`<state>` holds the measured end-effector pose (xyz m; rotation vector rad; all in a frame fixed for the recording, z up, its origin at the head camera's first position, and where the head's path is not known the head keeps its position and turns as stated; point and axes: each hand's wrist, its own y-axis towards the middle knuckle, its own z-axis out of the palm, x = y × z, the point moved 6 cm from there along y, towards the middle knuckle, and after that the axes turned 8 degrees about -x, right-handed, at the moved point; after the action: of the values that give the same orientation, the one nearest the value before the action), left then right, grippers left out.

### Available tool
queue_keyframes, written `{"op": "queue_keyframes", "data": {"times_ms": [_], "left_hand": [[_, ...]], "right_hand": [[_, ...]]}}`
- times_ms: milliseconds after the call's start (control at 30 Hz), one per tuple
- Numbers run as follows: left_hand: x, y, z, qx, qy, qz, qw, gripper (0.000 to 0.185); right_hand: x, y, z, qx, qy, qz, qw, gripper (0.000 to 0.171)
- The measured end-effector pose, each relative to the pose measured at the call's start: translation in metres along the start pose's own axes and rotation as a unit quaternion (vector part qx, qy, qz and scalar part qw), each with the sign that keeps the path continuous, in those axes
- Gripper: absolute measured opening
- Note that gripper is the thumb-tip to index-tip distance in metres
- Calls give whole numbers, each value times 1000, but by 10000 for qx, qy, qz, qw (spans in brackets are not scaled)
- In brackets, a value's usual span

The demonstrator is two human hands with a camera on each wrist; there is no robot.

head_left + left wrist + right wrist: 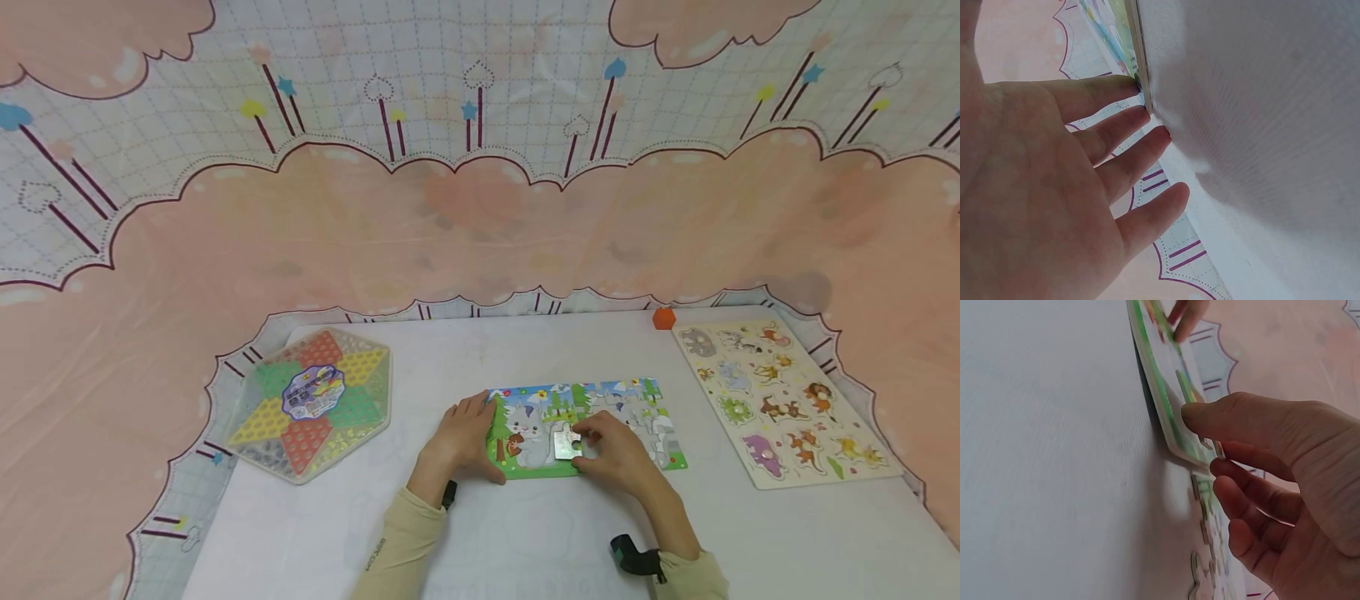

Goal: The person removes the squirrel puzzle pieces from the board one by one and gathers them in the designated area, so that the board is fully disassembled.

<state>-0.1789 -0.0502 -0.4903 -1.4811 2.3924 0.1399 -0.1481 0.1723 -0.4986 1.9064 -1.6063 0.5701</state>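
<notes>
A jigsaw puzzle board point(534, 471) with a grey cartoon animal and a green border lies on the white table. My left hand point(463, 437) rests along its left edge. In the left wrist view, the left fingers point(1138, 159) are extended, and some fingertips meet the board's edge point(1140, 53). Over the board's right part, my right hand point(617, 454) pinches a puzzle piece point(566, 444) between thumb and fingers. In the right wrist view, that thin piece point(1186, 387) is tilted above the board. More jigsaw pieces point(1205, 531) lie beyond the board's corner.
To the left lies a hexagonal game board point(360, 408) with a coloured star pattern. A wooden animal puzzle board point(795, 408) lies on the right, with an orange block point(663, 318) by its upper corner. Patterned cloth point(480, 225) hangs behind the table.
</notes>
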Motion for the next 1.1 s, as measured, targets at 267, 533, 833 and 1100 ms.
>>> {"op": "queue_keyframes", "data": {"times_ms": [267, 533, 833, 1100], "left_hand": [[0, 1, 1, 12, 57, 13, 10000, 119], [0, 1, 1, 26, 54, 19, 10000, 120], [1, 1, 2, -23, 95, 66, 9999, 120], [2, 1, 3, -10, 37, 49, 10000, 119]], "right_hand": [[-6, -4, -10, -51, -61, -137, 9999, 39], [-12, -5, -16, -27, -27, -61, 10000, 39], [-21, -8, -19, -59, -91, -33, 9999, 39], [-26, -9, -25, -84, -5, 96, 9999, 39]]}}
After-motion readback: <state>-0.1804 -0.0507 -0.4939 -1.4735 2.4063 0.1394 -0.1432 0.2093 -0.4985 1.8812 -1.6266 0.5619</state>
